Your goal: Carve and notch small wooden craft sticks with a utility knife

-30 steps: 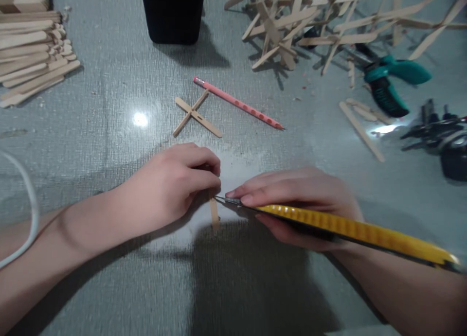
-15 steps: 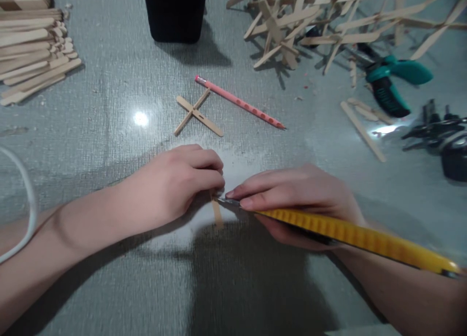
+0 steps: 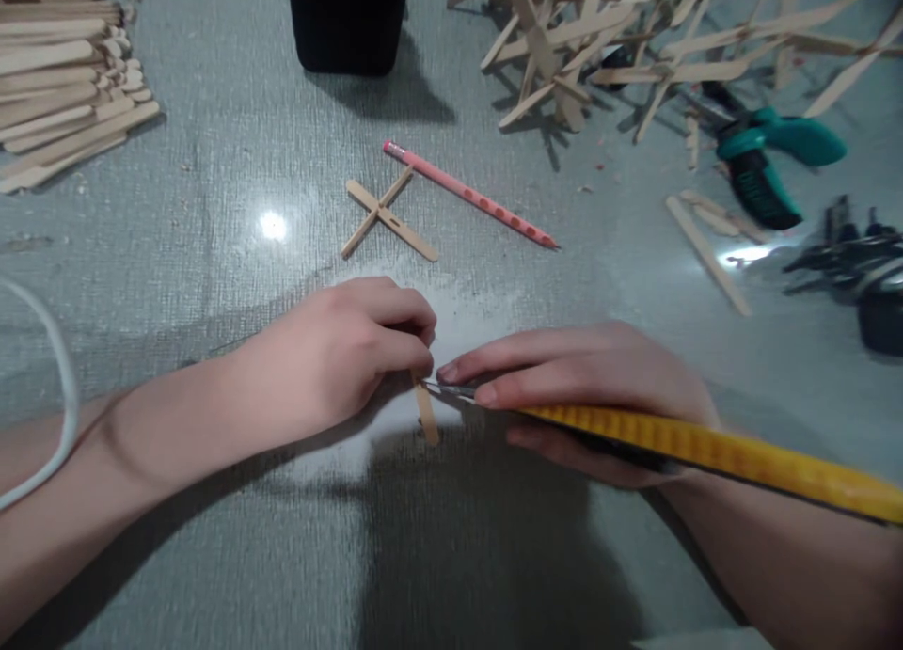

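Note:
My left hand (image 3: 359,349) has its fingers pressed together on a short wooden stick (image 3: 427,413), whose lower end sticks out beneath them. A yellow utility knife (image 3: 677,443) lies in my right hand (image 3: 593,377), its blade pointing left and its tip at the stick beside my left fingertips. Just beyond my hands, two sticks form a wooden cross (image 3: 379,213) with a small slot in one arm. A pink pencil (image 3: 480,198) rests behind it, its eraser end near the cross.
Wooden sticks (image 3: 63,95) are piled at the far left. A black container (image 3: 349,20) stands at the back. Joined sticks (image 3: 550,48), green-handled pliers (image 3: 758,175) and black clamps (image 3: 847,255) lie at the right. A white cable (image 3: 63,387) crosses near my left forearm.
The knife and my right hand have shifted slightly right. The visible stick end is tilted a little more. The whole view has moved slightly.

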The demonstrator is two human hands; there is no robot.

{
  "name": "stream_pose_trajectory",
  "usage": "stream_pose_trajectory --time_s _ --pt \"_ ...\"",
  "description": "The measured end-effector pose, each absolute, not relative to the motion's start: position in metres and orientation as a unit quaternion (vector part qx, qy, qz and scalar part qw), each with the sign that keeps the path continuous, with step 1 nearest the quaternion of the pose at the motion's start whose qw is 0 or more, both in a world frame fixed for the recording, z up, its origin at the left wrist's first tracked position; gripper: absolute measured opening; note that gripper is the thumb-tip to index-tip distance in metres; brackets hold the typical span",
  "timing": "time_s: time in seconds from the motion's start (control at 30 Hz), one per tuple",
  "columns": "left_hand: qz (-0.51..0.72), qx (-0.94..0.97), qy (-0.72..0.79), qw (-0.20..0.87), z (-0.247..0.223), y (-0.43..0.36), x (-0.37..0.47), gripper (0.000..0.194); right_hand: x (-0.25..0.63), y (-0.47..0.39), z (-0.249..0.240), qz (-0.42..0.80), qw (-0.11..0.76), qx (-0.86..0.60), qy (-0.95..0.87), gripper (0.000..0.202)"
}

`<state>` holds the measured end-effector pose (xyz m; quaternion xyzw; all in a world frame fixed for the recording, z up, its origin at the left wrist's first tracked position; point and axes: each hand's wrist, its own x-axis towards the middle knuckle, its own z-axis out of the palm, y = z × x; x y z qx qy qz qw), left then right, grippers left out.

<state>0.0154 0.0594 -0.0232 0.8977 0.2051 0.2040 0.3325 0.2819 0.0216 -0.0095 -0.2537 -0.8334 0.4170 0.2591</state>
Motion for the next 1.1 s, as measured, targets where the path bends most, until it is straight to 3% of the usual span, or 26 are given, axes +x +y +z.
stream_pose_trajectory --time_s 0.27,0.57,0.9,1.1 --pt "0.211 0.895 0.205 0.334 -0.022 0.059 0.016 0.026 0.276 0.016 -0.014 0.425 0.303 -0.289 -0.802 0.017" --pt "0.211 0.894 0.213 0.334 -0.022 0.058 0.017 0.022 0.289 0.018 -0.012 0.524 0.230 -0.280 -0.770 0.019" --pt "0.225 0.895 0.211 0.321 -0.024 0.057 0.016 0.020 0.289 0.019 -0.015 0.454 0.247 -0.263 -0.814 0.017" --pt "0.227 0.894 0.215 0.322 -0.023 0.056 0.016 0.017 0.285 0.024 -0.022 0.467 0.311 -0.232 -0.794 0.015"
